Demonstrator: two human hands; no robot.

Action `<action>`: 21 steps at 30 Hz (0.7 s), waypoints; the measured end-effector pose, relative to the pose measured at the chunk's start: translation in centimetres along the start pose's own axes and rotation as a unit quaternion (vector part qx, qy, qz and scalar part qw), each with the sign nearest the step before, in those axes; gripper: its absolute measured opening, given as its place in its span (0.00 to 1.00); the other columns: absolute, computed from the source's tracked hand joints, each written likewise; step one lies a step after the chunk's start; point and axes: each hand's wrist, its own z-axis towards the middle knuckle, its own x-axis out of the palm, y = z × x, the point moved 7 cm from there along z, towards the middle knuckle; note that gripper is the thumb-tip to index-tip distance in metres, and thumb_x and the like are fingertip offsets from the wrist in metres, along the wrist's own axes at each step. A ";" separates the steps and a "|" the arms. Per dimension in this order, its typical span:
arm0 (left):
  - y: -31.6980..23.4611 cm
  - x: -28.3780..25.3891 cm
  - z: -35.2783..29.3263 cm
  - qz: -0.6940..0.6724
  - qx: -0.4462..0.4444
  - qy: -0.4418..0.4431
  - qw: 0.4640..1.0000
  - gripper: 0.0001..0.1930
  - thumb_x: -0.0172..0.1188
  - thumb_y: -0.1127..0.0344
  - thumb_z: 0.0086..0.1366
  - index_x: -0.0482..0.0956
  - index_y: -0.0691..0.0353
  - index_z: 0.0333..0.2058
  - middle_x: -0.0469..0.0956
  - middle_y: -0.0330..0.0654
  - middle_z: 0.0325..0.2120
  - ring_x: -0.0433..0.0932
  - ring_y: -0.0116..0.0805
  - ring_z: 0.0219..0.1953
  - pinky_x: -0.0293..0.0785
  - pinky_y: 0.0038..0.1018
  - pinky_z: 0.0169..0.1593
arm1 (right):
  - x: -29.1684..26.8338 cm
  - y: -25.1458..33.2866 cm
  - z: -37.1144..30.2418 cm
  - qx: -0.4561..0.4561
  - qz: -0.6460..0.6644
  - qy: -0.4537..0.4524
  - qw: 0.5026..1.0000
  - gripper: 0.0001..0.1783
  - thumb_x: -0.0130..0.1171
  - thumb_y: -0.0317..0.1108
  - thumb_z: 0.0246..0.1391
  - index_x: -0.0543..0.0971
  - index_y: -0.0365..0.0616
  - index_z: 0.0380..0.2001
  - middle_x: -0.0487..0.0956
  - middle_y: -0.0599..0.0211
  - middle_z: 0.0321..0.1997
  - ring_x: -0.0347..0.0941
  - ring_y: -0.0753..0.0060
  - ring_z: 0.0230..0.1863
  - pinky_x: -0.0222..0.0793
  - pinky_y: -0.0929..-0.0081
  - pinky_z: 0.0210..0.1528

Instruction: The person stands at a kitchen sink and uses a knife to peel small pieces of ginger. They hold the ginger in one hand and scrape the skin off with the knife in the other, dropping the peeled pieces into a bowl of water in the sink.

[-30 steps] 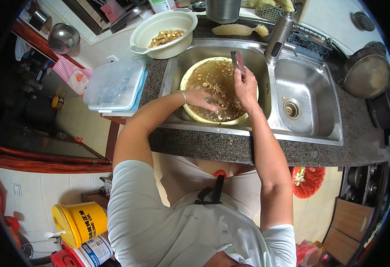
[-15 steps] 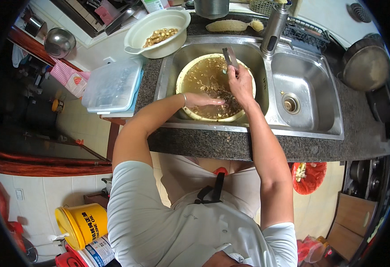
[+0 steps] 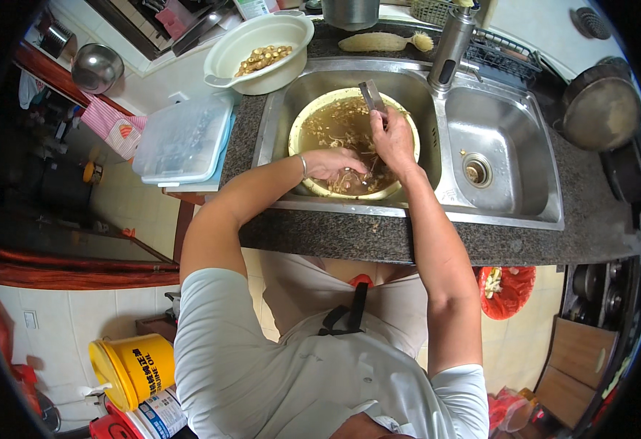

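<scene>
A round cream basin [image 3: 296, 132] stands in the left sink bowl, full of murky brown water [image 3: 338, 117] with pale and brown scraps floating on it. My left hand [image 3: 335, 164], a band at its wrist, reaches into the water at the basin's near side. Its fingers are loosely bent and apart, with their tips partly under water; I make out nothing held. Over the basin's right side my right hand [image 3: 395, 139] is closed on a flat grey metal tool like a knife [image 3: 371, 96], which points up and away. Its lower end is hidden by the fingers.
A white colander [image 3: 221, 62] with small brown-yellow pieces [image 3: 265, 58] sits back left. Nearby lies a lidded clear plastic box [image 3: 185, 139]. The faucet [image 3: 452, 51] rises behind the sink divider; right is the second sink bowl [image 3: 510, 124]. A red-lined bin [image 3: 514, 293] stands below.
My left hand has gone from flat, outstretched fingers to bent ones in the water. The dark scraps around it have shifted. My right hand has tilted the knife-like tool slightly left.
</scene>
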 end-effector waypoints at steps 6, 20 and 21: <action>-1.6 -1.3 -2.6 -0.047 0.026 -0.062 0.997 0.09 0.60 0.67 0.64 0.72 0.59 0.42 0.78 0.40 0.36 0.79 0.30 0.35 0.74 0.25 0.32 | 0.3 -0.4 0.0 -0.022 -0.002 -0.033 0.999 0.16 0.53 0.39 0.62 0.77 0.32 0.36 0.81 0.45 0.32 0.79 0.45 0.35 0.72 0.57 0.40; -1.9 -4.0 -3.2 -0.254 0.049 -0.101 0.961 0.19 0.52 0.55 0.72 0.71 0.66 0.49 0.80 0.55 0.43 0.83 0.42 0.42 0.81 0.27 0.38 | 0.7 -0.1 -0.3 -0.025 -0.026 0.014 0.999 0.18 0.50 0.42 0.62 0.76 0.36 0.43 0.80 0.39 0.39 0.76 0.36 0.44 0.69 0.47 0.49; -2.3 -3.8 -3.2 -0.250 0.062 -0.088 0.962 0.19 0.51 0.56 0.72 0.70 0.67 0.50 0.79 0.56 0.43 0.82 0.44 0.43 0.81 0.29 0.40 | 0.7 0.0 -0.3 -0.031 -0.029 0.011 0.999 0.18 0.50 0.43 0.62 0.76 0.36 0.42 0.80 0.39 0.39 0.76 0.36 0.44 0.69 0.47 0.49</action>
